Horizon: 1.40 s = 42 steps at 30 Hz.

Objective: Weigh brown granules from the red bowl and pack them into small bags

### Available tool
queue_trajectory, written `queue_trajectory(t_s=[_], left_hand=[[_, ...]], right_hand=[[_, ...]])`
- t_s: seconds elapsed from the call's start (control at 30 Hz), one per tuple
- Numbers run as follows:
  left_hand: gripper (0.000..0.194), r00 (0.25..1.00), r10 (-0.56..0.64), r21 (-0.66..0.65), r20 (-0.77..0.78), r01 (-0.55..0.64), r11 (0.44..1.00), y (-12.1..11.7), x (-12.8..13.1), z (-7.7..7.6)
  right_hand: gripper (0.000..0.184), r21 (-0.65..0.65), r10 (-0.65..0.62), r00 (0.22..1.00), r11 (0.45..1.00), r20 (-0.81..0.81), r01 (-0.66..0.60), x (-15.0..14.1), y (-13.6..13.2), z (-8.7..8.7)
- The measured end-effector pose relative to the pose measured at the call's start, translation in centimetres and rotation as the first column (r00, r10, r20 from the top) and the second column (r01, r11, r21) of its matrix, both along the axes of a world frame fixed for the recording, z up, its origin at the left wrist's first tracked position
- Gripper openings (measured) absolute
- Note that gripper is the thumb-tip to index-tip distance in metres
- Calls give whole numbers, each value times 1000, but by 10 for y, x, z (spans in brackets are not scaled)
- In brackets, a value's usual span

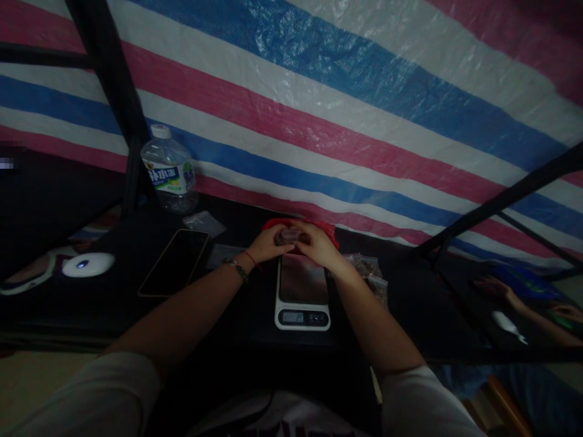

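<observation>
Tarpaulin [319, 121], striped red, white and blue, slanting behind the table. Black tabletop [250, 321]. Clear plastic bottle [170, 179], white-capped, labelled, upright at far left. Digital kitchen scale [303, 285], white rim, display at near end. Smartphone [174, 263], dark-screened, lying left of the scale. Red plastic bag [272, 223], partly hidden behind the hands. Left hand [269, 243] and right hand [317, 244], fingers curled, thumbs inward, together gripping one item. Small zip bags [377, 285], brownish contents, beside the right forearm. Small brownish item [288, 235], held over the scale's far end; exact kind unclear.
</observation>
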<state>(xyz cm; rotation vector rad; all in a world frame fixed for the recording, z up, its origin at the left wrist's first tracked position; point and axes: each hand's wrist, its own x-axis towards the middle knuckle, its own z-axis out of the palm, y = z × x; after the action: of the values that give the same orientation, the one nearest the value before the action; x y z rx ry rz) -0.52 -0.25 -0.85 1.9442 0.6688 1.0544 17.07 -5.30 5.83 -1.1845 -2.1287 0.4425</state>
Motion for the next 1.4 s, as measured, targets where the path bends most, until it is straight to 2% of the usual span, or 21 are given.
queue_trajectory(t_s=[0.1, 0.2, 0.3, 0.37, 0.43, 0.6, 0.7, 0.8, 0.83, 0.9, 1.0, 1.13, 1.27, 1.33, 1.4], left_hand=[[42, 1000, -7, -4, -18, 7, 1000, -1, 0, 2], [42, 1000, 7, -30, -23, -8, 1000, -1, 0, 1], [45, 999, 32, -38, -27, -33, 999, 0, 0, 0], [44, 999, 37, -43, -17, -38, 998, 1, 0, -1], [42, 999, 39, -50, -5, -39, 998, 1, 1, -1], [44, 997, 73, -47, 22, -72, 996, 2, 1, -1], [46, 997, 77, -66, 33, -75, 995, 3, 1, -1], [47, 997, 70, -69, 33, -67, 995, 3, 1, -2], [48, 997, 68, -63, 37, -66, 996, 3, 1, -2], [50, 997, 66, -56, 48, -63, 996, 3, 2, -2], [54, 996, 73, -62, 54, -70, 996, 4, 3, -3], [62, 993, 106, -46, 60, -103, 994, 7, 3, -5], [72, 990, 119, -56, 78, -115, 992, 7, 2, -5], [83, 984, 162, -45, 70, -160, 986, 6, 1, -4], [93, 976, 193, -41, 99, -189, 981, 5, -1, -4]], right_hand=[[54, 25, -65, 997, 998, 49, 64, 7, -6, -3], [42, 17, -142, 990, 990, 7, 142, 21, -22, -11], [42, -95, -136, 986, 987, -95, 127, 33, -47, -23], [55, -173, -119, 984, 980, -136, 94, 37, -66, -30], [64, -156, -94, 991, 985, -100, 78, 37, -83, -34], [47, -68, -114, 993, 991, 0, 114, 26, -105, -37], [51, -69, -98, 995, 993, 36, 100, 26, -106, -34], [62, -27, -97, 995, 995, 23, 97, 31, -96, -19], [60, -21, -103, 995, 994, 8, 103, 31, -89, -13], [50, -61, -73, 997, 996, -12, 72, 29, -69, 1], [27, -125, 62, 998, 990, 18, -59, 16, -31, 13], [18, -163, 131, 983, 981, 131, -109, -6, 10, 13], [14, -198, 206, 956, 966, 211, -164, -14, 29, 13], [15, -154, 209, 952, 972, 223, -177, -11, 34, 15], [16, -33, 151, 967, 988, 205, -148, -6, 37, 18]])
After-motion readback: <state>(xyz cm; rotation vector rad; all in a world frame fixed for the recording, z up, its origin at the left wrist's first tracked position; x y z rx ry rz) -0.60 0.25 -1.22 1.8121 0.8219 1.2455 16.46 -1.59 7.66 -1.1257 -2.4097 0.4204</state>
